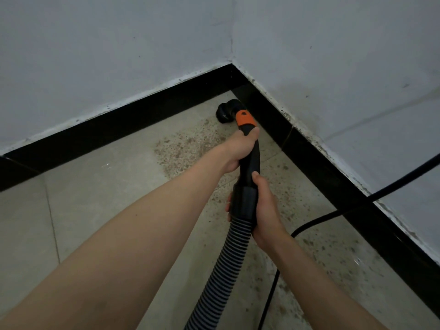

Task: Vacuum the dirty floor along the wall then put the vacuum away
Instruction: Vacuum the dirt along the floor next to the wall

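The left hand (240, 148) is wrapped around the upper part of the black vacuum wand (250, 160), just below its orange collar (245, 118), and the right hand (264, 206) grips the thick cuff (245, 201) where the ribbed hose (223, 265) joins. With both hands closed on the tube like this, I think the front hand aims and the rear hand pushes and carries the weight of the hose.

The small black nozzle (226, 110) sits on the floor (100, 194) very near the corner, where the two black skirting boards (123, 129) meet under the grey walls (119, 44). A patch of brown crumbs and dust (185, 146) lies just behind the nozzle and goes on along the right skirting toward the viewer, so the cleaning seems only partly done.

Forward there is almost no room, because the corner closes the way. Open floor lies to the left and back. A black power cable (316, 222) comes down across the right wall, crosses the dirty strip and runs near the hose; it could catch when the nozzle is pulled back along that side.
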`<state>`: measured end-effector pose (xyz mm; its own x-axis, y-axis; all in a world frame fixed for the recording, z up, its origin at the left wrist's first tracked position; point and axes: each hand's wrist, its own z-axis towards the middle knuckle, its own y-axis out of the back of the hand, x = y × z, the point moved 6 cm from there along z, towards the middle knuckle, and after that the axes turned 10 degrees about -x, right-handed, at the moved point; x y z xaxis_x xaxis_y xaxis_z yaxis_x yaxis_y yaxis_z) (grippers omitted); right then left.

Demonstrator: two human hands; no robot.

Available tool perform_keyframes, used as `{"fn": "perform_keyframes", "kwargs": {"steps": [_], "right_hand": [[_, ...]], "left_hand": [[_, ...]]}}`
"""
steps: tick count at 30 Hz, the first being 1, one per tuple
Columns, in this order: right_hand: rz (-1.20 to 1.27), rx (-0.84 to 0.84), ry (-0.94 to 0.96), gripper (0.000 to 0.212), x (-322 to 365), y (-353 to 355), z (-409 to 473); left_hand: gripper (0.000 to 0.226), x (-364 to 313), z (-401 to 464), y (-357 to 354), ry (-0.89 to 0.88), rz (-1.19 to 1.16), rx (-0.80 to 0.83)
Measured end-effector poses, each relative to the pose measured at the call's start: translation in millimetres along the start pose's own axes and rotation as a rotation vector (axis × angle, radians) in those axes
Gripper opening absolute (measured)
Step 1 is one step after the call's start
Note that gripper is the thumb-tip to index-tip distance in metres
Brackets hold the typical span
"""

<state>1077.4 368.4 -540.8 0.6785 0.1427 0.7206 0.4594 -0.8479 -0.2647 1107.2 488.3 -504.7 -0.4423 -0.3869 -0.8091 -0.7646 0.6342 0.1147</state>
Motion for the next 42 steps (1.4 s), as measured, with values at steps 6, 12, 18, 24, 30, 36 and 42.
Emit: {"fn": "perform_keyframes", "kwargs": {"steps": [6, 12, 18, 24, 30, 36, 42], "right_hand": [[-0.032, 0.063, -0.052, 0.051, -1.7, -3.2, -2.9], [-0.072, 0.095, -0.034, 0.043, 0.1, -10.2, -8.4], [-0.132, 0.157, -0.048, 0.045, -5.8, -19.8, -21.3], [-0.174, 0.182, -0.063, 0.047, -12.7, -26.8, -30.1], [-0.212, 0.213, -0.07, 0.045, -19.5, -34.8, -38.1], [-0.26, 0.247, -0.085, 0.045, -26.6, -44.6, -46.4], [-0.337, 0.266, -0.069, 0.045, -30.4, -49.8, -52.4]], "left_hand": [[0.054, 3.7, -2.1, 8.5, -0.006, -0.003, -0.037], [0.055, 7.6, -0.6, 20.3, -0.003, -0.024, -0.062], [0.057, 17.1, -5.7, 37.5, 0.01, -0.037, -0.089], [0.059, 24.9, -13.5, 52.9, 0.024, -0.058, -0.124], [0.059, 33.7, -20.7, 71.2, 0.04, -0.105, -0.162], [0.059, 40.2, -29.0, 89.6, 0.049, -0.158, -0.167], [0.057, 44.6, -40.7, 105.2, 0.06, -0.205, -0.175]]}}
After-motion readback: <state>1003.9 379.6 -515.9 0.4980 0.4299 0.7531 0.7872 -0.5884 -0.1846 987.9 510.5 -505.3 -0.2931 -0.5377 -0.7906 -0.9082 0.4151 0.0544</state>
